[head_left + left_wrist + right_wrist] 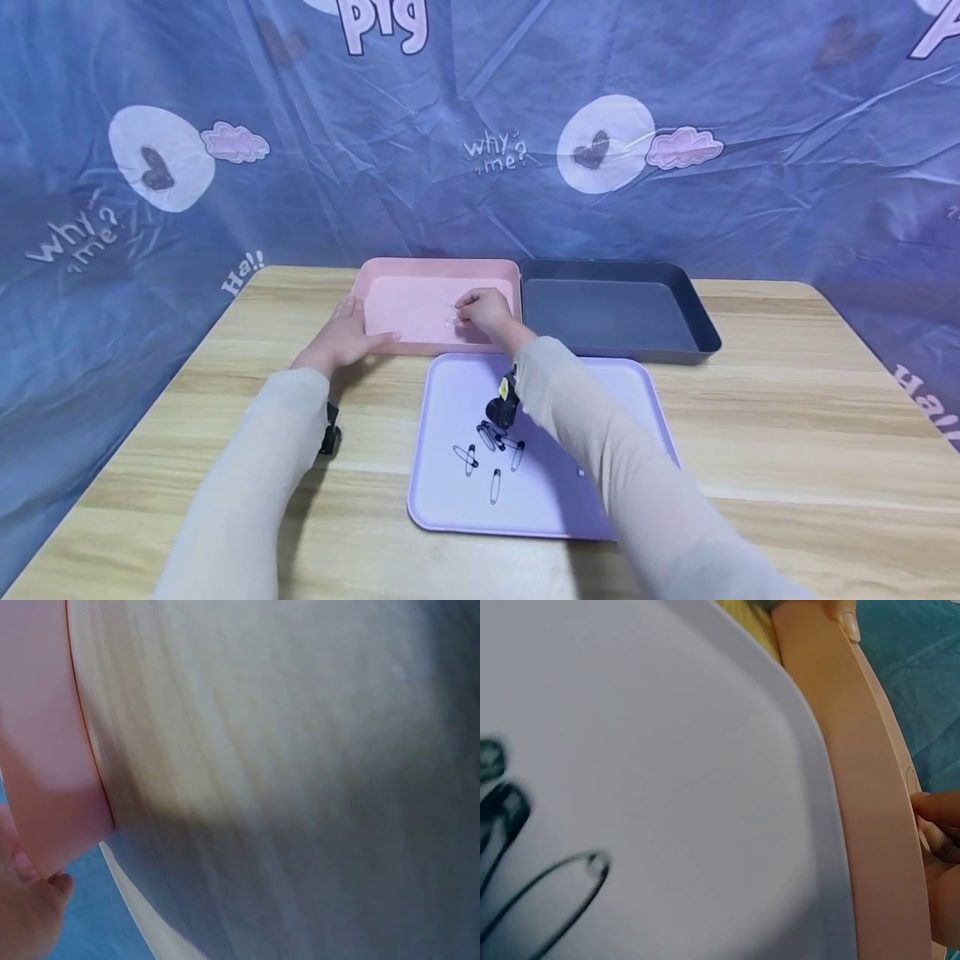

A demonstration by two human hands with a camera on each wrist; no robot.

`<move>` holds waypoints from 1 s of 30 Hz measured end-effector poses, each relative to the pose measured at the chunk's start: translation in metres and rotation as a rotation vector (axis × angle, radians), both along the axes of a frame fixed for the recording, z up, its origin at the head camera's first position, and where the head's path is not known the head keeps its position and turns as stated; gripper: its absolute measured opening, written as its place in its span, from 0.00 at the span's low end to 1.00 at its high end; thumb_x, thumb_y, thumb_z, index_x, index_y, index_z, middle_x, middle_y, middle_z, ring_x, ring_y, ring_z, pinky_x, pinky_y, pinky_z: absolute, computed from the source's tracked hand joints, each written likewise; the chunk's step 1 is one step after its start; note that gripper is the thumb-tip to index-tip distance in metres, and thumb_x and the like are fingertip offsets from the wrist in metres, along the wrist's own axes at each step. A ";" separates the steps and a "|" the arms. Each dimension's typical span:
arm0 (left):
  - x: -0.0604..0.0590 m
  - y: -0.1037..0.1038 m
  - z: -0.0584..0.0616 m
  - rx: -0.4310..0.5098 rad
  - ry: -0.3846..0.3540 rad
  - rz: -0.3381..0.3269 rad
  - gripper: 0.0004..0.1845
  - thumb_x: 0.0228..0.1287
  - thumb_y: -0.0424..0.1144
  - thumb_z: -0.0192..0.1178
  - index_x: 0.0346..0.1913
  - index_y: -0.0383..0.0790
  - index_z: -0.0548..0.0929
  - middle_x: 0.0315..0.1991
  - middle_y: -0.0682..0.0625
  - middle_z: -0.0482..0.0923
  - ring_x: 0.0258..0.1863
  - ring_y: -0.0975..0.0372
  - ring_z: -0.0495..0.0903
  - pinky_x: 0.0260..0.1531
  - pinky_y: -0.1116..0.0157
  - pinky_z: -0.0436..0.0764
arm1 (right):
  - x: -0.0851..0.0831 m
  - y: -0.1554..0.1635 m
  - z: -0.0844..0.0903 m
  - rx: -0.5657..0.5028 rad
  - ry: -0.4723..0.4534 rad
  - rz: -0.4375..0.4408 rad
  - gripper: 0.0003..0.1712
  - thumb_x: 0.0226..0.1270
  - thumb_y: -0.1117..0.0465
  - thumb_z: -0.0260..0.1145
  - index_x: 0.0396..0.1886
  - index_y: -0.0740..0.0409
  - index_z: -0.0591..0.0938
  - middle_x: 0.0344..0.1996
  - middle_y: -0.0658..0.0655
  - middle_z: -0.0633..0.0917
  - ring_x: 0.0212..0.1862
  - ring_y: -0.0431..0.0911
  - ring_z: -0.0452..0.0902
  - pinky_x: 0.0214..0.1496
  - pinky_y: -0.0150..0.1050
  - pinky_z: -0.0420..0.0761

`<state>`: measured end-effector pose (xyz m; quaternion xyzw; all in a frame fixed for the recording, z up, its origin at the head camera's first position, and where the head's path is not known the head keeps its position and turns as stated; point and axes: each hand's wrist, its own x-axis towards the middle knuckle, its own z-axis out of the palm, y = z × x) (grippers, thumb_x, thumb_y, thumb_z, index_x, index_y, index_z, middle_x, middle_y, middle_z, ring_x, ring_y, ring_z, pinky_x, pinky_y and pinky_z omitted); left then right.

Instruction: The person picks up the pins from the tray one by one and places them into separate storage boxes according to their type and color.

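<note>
My right hand [467, 313] hovers over the pink tray [420, 275], fingers curled, pinching a small pale safety pin [452, 321] just above the tray floor. Its fingertips [934, 825] show beside the pink tray's wall [859, 795] in the right wrist view. My left hand [351, 329] rests with straight fingers on the pink tray's front left corner, thumb along the front wall. Several black safety pins [487, 450] lie on the lavender tray [450, 508] in front; the pins [547, 900] are blurred in the right wrist view.
A dark grey tray [705, 333] stands right of the pink one, the two touching. All three trays sit on a wooden table [787, 433] with a blue printed cloth [480, 125] behind. The left wrist view is a blur of pink tray wall [45, 750] and tabletop [285, 750].
</note>
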<state>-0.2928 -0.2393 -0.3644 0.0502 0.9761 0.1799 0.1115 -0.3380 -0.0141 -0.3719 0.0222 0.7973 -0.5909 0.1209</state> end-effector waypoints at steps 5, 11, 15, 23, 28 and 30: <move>0.001 0.001 -0.003 -0.008 0.008 -0.010 0.57 0.50 0.69 0.44 0.61 0.20 0.37 0.63 0.30 0.32 0.62 0.44 0.33 0.60 0.53 0.38 | -0.040 -0.002 -0.051 -0.027 0.032 -0.015 0.08 0.48 0.77 0.58 0.23 0.64 0.81 0.18 0.58 0.80 0.19 0.44 0.78 0.22 0.32 0.78; 0.001 0.001 -0.002 -0.022 0.010 -0.014 0.57 0.50 0.69 0.43 0.61 0.20 0.37 0.63 0.30 0.32 0.63 0.44 0.33 0.60 0.53 0.39 | -0.012 -0.007 -0.015 0.006 -0.091 -0.057 0.09 0.53 0.77 0.57 0.35 0.71 0.79 0.26 0.63 0.80 0.21 0.45 0.77 0.31 0.36 0.79; 0.000 0.000 -0.002 -0.027 0.017 -0.015 0.57 0.50 0.68 0.44 0.61 0.20 0.37 0.63 0.30 0.33 0.63 0.44 0.33 0.60 0.53 0.39 | -0.011 -0.008 -0.017 -0.021 -0.088 -0.058 0.08 0.53 0.77 0.56 0.32 0.70 0.79 0.23 0.62 0.80 0.20 0.45 0.78 0.28 0.35 0.80; -0.001 0.001 -0.002 -0.032 0.027 -0.023 0.57 0.50 0.69 0.43 0.61 0.20 0.37 0.63 0.30 0.33 0.63 0.44 0.33 0.60 0.53 0.39 | -0.083 -0.011 -0.107 -0.080 -0.039 -0.014 0.04 0.49 0.75 0.59 0.26 0.67 0.79 0.19 0.61 0.80 0.20 0.49 0.79 0.21 0.36 0.79; -0.001 0.002 -0.002 -0.017 0.028 -0.012 0.56 0.51 0.67 0.45 0.62 0.20 0.38 0.63 0.30 0.33 0.63 0.44 0.33 0.60 0.53 0.40 | -0.071 -0.012 -0.089 -0.061 -0.032 0.004 0.05 0.51 0.74 0.60 0.30 0.67 0.79 0.22 0.61 0.80 0.23 0.48 0.80 0.25 0.36 0.79; -0.001 0.001 -0.001 -0.014 0.029 -0.009 0.56 0.51 0.67 0.45 0.62 0.20 0.38 0.63 0.30 0.33 0.63 0.44 0.34 0.60 0.52 0.40 | -0.066 -0.009 -0.080 -0.065 0.003 0.037 0.03 0.51 0.74 0.60 0.27 0.66 0.79 0.21 0.59 0.80 0.22 0.46 0.79 0.24 0.34 0.79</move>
